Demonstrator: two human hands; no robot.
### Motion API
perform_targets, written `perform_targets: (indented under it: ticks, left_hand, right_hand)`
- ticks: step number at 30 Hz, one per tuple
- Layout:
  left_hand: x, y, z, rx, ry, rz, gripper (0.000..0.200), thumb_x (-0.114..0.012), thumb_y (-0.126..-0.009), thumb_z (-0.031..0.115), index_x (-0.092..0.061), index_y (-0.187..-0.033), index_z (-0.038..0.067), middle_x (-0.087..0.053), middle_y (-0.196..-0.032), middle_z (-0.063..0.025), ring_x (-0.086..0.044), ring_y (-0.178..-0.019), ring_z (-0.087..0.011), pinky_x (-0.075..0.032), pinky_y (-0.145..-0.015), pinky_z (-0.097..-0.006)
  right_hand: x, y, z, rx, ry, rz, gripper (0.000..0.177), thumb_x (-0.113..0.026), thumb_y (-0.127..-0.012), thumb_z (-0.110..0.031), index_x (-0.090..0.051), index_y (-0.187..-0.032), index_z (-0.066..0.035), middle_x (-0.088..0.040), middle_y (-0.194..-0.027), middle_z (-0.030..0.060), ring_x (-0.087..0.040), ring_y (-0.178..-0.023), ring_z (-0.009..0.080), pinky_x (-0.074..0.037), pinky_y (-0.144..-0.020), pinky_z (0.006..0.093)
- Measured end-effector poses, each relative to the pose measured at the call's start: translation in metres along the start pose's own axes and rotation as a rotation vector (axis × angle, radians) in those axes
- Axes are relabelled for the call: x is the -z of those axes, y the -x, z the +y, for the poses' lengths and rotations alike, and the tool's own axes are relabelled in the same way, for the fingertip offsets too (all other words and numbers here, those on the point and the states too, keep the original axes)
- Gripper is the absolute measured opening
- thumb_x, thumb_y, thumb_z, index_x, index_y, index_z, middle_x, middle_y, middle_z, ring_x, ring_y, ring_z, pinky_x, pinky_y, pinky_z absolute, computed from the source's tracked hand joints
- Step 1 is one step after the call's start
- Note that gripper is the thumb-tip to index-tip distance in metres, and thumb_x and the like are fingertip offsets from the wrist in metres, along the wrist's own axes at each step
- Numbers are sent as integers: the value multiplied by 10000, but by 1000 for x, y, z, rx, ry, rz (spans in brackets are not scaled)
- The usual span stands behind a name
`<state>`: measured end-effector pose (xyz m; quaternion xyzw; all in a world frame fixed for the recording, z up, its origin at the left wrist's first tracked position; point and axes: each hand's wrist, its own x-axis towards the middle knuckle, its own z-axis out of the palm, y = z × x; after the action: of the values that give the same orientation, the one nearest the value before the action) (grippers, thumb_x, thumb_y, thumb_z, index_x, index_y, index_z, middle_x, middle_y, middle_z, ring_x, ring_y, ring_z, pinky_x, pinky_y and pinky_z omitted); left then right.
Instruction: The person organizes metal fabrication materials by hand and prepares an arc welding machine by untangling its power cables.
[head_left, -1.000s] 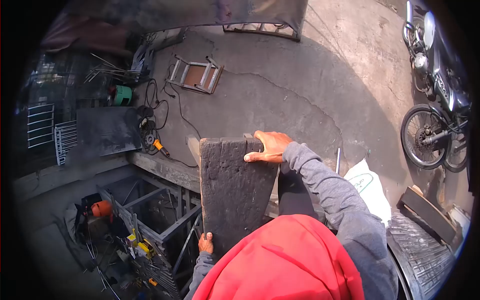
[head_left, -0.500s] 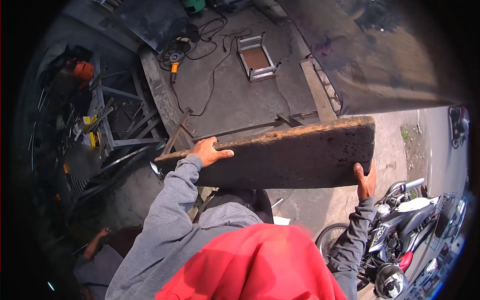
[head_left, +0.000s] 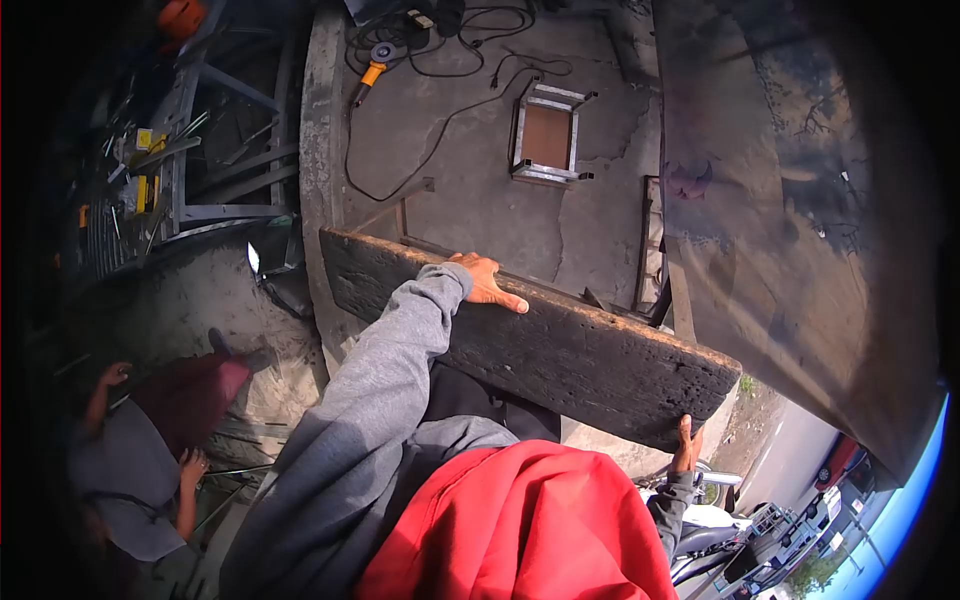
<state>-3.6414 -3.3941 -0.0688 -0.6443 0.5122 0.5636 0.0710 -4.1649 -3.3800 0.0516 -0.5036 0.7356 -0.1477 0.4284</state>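
Angle grinder (head_left: 370, 70) (cable trailing) near square metal frame (head_left: 547, 135); perhaps a motorcycle (head_left: 715, 545) below.

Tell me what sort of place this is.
Probably an open-air metalworking yard beside a street: an angle grinder with its cable lies on the concrete, welded steel frames stand at the edge, and a motorcycle is parked past the wooden plank.

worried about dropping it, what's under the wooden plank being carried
Under the plank: the right hand props its lower end, dark clothing shows beneath its middle, the left hand lies on top. The concrete ground straight beneath it is covered.
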Motion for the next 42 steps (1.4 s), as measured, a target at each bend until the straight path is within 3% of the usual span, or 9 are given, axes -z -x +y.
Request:
perform_targets:
  ticks: [10, 17, 19, 24, 26, 32, 38, 40, 42]
  left_hand:
    - [31, -119, 47, 112, 0, -177, 1275, -573, -446, 892, -447, -1321, -26, -431, -1361, -227, -392, -1287, -356, -280, -1091, -457]
    - [44, -252, 118, 252, 42, -91, 1205, -540, -488, 897, -503, -1285, -6, -481, -1317, -217, -422, -1263, -370, -359, -1045, -476]
    - [46, -292, 143, 299, 42, -144, 1185, -523, -498, 904, -533, -1253, -10, -506, -1286, -220, -444, -1244, -370, -375, -1033, -474]
    - [61, -385, 164, 415, 38, -138, 1194, -465, -513, 931, -550, -1232, -19, -516, -1272, -228, -450, -1238, -369, -392, -1013, -481]
    - [69, -418, 167, 443, 47, -157, 1193, -459, -515, 933, -549, -1237, -12, -515, -1273, -226, -444, -1243, -368, -385, -1019, -485]
    - [46, -477, 157, 452, 5, -173, 1187, -473, -525, 922, -504, -1294, 19, -502, -1290, -222, -431, -1260, -341, -376, -1026, -458]
    - [62, -477, 159, 491, 25, -52, 1161, -501, -527, 908, -474, -1333, 72, -450, -1344, -206, -394, -1285, -331, -324, -1048, -450]
    - [57, -462, 169, 406, -104, 240, 1084, -537, -564, 867, -461, -1339, 113, -436, -1327, -173, -369, -1280, -310, -279, -1052, -442]
    - [26, -453, 164, 281, -196, 641, 891, -590, -670, 744, -472, -1309, 135, -421, -1277, -146, -374, -1232, -289, -264, -1030, -442]
  right_hand:
    - [4, -144, 6, -50, 8, -95, 598, -593, -873, -435, -497, -1258, 12, -562, -1180, 115, -506, -1075, 224, -362, -954, 320]
    - [15, -362, 68, -95, -69, -215, 690, -599, -852, -503, -484, -1281, 26, -553, -1216, 118, -499, -1109, 207, -346, -982, 310]
    - [7, -432, 96, 60, -30, -136, 833, -628, -802, -558, -415, -1333, 48, -470, -1319, 173, -418, -1231, 280, -267, -1056, 342]
    - [-29, -572, 154, -89, 41, -155, 929, -626, -764, -620, -395, -1331, 80, -453, -1329, 200, -410, -1242, 310, -259, -1063, 343]
    - [-41, -620, 152, -170, -104, -330, 964, -622, -750, -646, -391, -1327, 92, -455, -1323, 213, -434, -1225, 312, -287, -1048, 344]
    - [-68, -649, 139, -173, 97, -175, 1030, -582, -722, -721, -393, -1318, 97, -459, -1306, 247, -450, -1210, 325, -317, -1033, 366]
    - [-70, -653, 169, -190, 213, -109, 1043, -531, -733, -754, -377, -1332, 86, -439, -1322, 262, -430, -1226, 370, -302, -1048, 398]
    - [-67, -649, 159, -152, 236, -157, 1029, -514, -736, -762, -382, -1340, 61, -438, -1326, 261, -431, -1223, 384, -304, -1049, 416]
    - [-69, -644, 128, -242, 593, -23, 911, -536, -746, -726, -435, -1327, -32, -485, -1266, 247, -466, -1167, 405, -336, -1023, 452]
